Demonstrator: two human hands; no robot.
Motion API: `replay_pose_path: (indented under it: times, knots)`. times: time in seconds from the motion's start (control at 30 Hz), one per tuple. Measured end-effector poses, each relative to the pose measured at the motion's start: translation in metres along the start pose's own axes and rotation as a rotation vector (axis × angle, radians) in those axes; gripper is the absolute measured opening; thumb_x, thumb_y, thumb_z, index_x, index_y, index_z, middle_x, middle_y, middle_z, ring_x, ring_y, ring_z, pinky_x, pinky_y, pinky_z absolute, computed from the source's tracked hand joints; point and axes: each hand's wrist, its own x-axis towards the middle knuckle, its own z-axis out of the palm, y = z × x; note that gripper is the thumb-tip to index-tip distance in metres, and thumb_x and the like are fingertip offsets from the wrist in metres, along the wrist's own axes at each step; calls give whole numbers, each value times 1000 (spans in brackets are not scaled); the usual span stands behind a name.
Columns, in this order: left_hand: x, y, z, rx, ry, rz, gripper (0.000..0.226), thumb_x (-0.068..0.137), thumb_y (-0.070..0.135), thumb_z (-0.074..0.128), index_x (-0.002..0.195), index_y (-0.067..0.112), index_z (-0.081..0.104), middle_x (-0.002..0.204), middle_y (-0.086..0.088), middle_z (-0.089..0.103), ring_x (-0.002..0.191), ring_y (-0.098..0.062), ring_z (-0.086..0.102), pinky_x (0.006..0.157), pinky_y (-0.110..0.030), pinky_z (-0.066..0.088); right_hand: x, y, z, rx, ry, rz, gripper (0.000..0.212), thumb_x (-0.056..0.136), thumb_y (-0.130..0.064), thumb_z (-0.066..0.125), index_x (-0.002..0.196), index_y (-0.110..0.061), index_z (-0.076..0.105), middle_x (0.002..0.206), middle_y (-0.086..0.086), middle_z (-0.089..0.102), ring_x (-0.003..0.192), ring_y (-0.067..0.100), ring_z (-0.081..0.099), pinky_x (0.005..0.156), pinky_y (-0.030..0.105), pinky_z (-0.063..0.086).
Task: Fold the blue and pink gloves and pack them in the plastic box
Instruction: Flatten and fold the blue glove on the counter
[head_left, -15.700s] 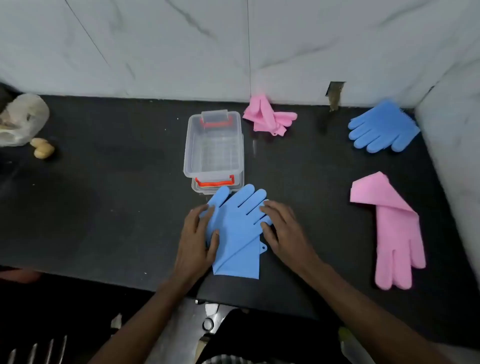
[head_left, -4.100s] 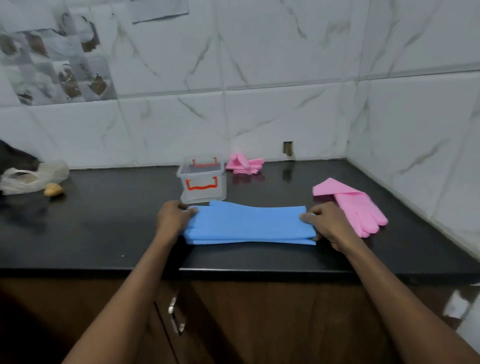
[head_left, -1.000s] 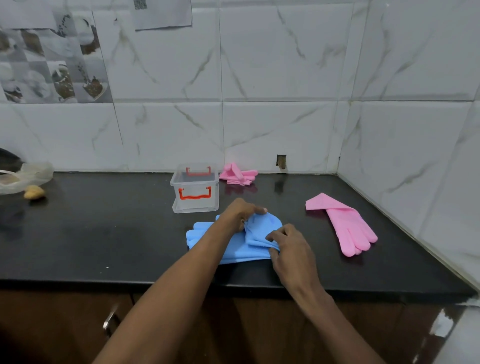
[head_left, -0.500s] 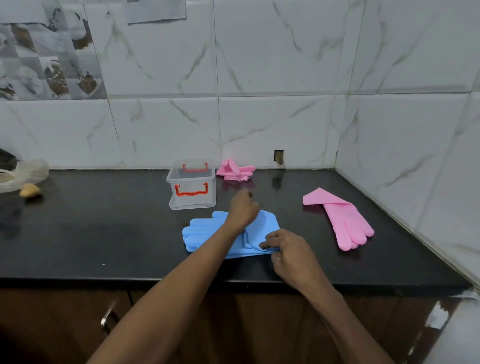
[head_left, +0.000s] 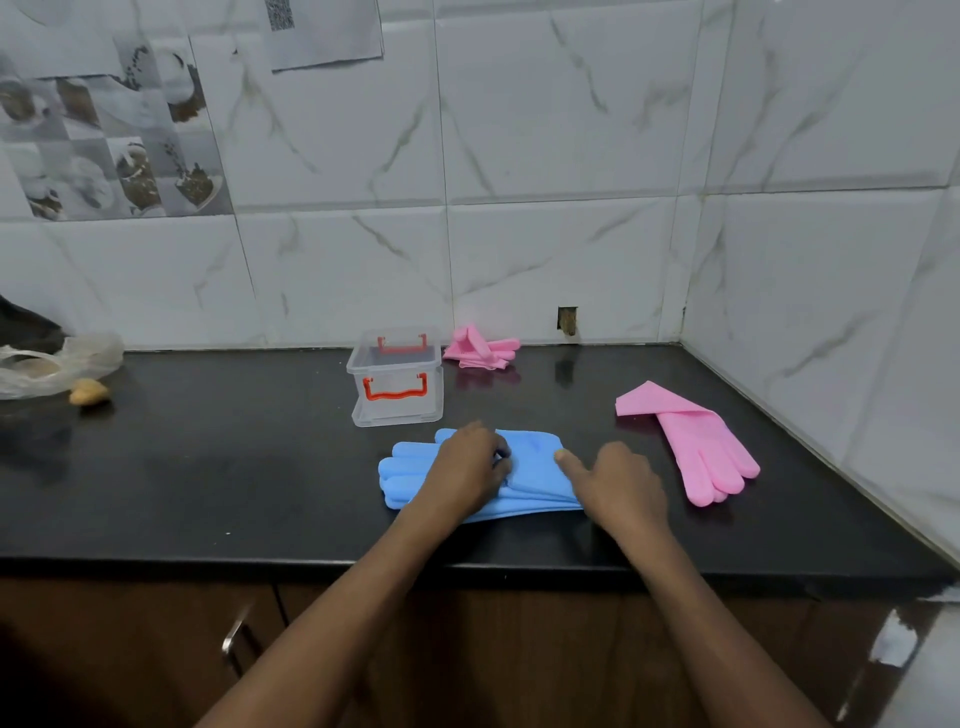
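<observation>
The blue gloves (head_left: 535, 467) lie stacked and folded in half on the black counter (head_left: 234, 467), fingers pointing left. My left hand (head_left: 465, 467) presses flat on the middle of the fold. My right hand (head_left: 618, 483) rests on the right end of the stack, fingers spread. The clear plastic box (head_left: 397, 382) with orange handles stands open just behind the gloves. One pink glove (head_left: 691, 441) lies flat at the right with its cuff folded. A crumpled pink glove (head_left: 480, 351) sits by the back wall, right of the box.
A plastic bag (head_left: 52, 364) and a small brown lump (head_left: 89, 391) sit at the far left of the counter. Tiled walls close the back and the right side. The counter's front edge runs just below my hands, above a wooden cabinet.
The blue stack's right half was folded over to the left. My left hand has dropped flat onto the fold, and my right hand has let go of the edge and spread on the stack.
</observation>
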Motion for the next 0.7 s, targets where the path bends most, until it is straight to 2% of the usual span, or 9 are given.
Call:
replay_pose_path:
  times: [0.1,0.23,0.33,0.43,0.47,0.53,0.6,0.63,0.7]
  knots:
    - [-2,5,3,-1,17,-12,22,86,27,66,95,7,72,93,-7,69,87,-23,64,78,-34,52,4,-13,11,-58,-93,4,59,82,-69,54,100,-12,56,114,11,64,107,33,59,78,36,42]
    - [-8,3,5,-119,39,-54,18,87,15,65,102,8,72,92,-6,74,81,-17,68,78,-24,52,2,-19,18,-102,-108,53,66,78,-64,61,119,-12,55,125,10,62,119,33,54,93,39,41]
    - [-13,3,3,-138,39,-60,11,83,13,64,85,12,75,77,-1,75,69,-11,65,67,-19,47,0,-23,17,-12,-106,55,67,77,-53,69,124,-8,49,127,12,60,118,34,56,92,39,44]
    - [-7,4,-4,-149,-27,-132,21,86,14,56,77,10,74,74,-4,75,71,-16,66,65,-19,47,-8,-38,20,160,-99,2,64,77,-37,73,126,-11,42,125,15,56,113,37,57,84,38,45]
    - [-1,2,-10,-239,-57,-199,28,91,22,53,80,6,73,77,-8,75,76,-22,69,70,-23,51,-12,-44,23,188,-73,-26,61,77,-30,72,127,-13,40,122,15,55,111,38,58,80,37,44]
    - [11,-5,-28,-621,-161,-419,63,92,56,47,91,-4,67,80,-19,75,79,-33,73,73,-34,59,-23,-54,29,180,20,-132,59,80,-15,67,131,-20,37,119,13,50,103,40,59,73,34,40]
    - [20,-15,-49,-959,-331,-621,103,66,89,46,98,-8,64,85,-25,74,78,-34,74,66,-35,61,-35,-62,36,115,147,-329,66,82,-2,57,139,-27,34,118,8,44,94,35,60,68,32,38]
    - [23,-20,-56,-1027,-397,-650,113,53,95,49,96,-8,67,87,-26,73,77,-34,74,64,-35,61,-40,-65,40,79,193,-434,71,83,1,53,144,-29,31,118,7,43,92,31,59,68,32,39]
    - [24,-23,-62,-1033,-444,-632,93,48,90,63,76,2,76,81,-20,73,70,-30,72,60,-34,59,-49,-69,50,8,235,-614,78,86,2,49,153,-28,22,124,8,44,97,24,55,76,32,45]
